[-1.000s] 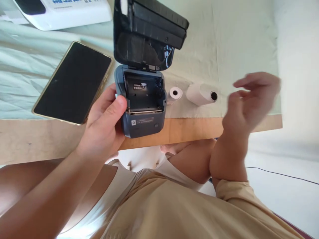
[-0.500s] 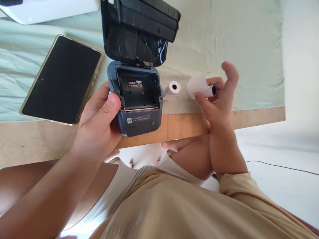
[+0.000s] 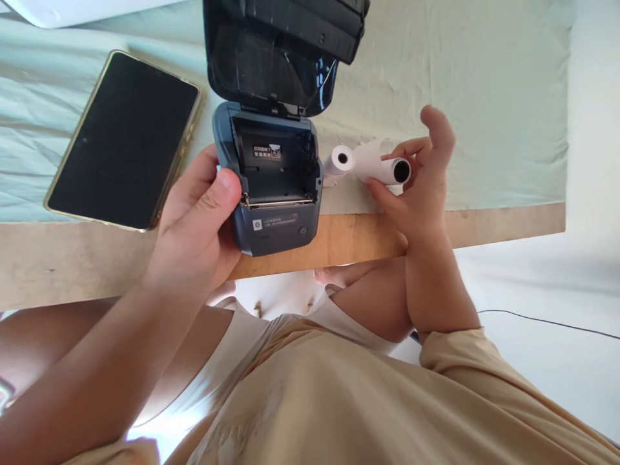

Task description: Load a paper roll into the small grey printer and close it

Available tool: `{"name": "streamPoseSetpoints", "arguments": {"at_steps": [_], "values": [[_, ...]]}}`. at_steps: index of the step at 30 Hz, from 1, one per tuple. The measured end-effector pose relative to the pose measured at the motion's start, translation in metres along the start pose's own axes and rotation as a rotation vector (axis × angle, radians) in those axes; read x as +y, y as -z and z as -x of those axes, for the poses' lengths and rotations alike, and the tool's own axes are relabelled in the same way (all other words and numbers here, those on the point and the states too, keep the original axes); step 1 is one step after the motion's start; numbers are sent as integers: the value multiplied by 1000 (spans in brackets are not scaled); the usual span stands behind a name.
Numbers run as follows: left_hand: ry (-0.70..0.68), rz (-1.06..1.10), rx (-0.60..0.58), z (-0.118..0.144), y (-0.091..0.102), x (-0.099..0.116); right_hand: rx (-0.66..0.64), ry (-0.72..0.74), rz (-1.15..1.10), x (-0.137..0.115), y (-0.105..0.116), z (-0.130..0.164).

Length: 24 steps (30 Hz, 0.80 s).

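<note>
My left hand (image 3: 198, 216) grips the left side of a dark blue label printer (image 3: 278, 226), thumb on its front edge. The printer's black lid (image 3: 271, 61) is swung up, and its paper bay shows no roll inside. A small label with writing sits on the bay's back wall. To the right, my right hand (image 3: 416, 177) pinches a white paper roll (image 3: 382, 166) with a wide dark core, its thumb below and fingers behind. Another white paper roll (image 3: 340, 160) with a smaller core lies between the printer and that roll, partly hidden by the printer.
A tablet (image 3: 123, 139) in a gold-edged clear case lies on the pale green cloth (image 3: 494, 129) at left. A wooden table edge (image 3: 349, 239) runs across in front of my lap. The corner of a white object (image 3: 72, 10) shows at upper left.
The roll in my right hand has shifted left toward the other roll and turned, so its core faces me more. The left hand keeps holding the printer, which appears slightly higher and further right.
</note>
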State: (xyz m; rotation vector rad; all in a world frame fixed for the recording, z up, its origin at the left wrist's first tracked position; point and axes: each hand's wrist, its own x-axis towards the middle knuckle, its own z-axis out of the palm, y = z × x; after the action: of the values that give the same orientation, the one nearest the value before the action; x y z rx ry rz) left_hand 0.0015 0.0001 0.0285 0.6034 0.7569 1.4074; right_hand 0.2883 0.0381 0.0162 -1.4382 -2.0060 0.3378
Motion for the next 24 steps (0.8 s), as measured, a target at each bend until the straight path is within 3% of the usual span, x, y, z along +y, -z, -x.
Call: {"name": "streamPoseSetpoints", "arguments": {"at_steps": [8, 12, 17, 18, 21, 24], "values": [[-54, -15, 91, -1, -10, -6, -61, -47, 174, 2, 2, -4], [-43, 0, 72, 2, -10, -4, -87, -109, 177, 4, -2, -3], [-59, -55, -5, -9, 8, -12, 43, -206, -235, 1, -9, -6], [-118, -67, -70, -13, 14, -15, 77, -250, -369, 0, -9, -8], [-179, -93, -110, -23, 29, -24, 194, -467, -755, 1, -4, -16], [-197, -122, -113, -23, 32, -26, 253, -618, -954, 3, 2, -22]]}}
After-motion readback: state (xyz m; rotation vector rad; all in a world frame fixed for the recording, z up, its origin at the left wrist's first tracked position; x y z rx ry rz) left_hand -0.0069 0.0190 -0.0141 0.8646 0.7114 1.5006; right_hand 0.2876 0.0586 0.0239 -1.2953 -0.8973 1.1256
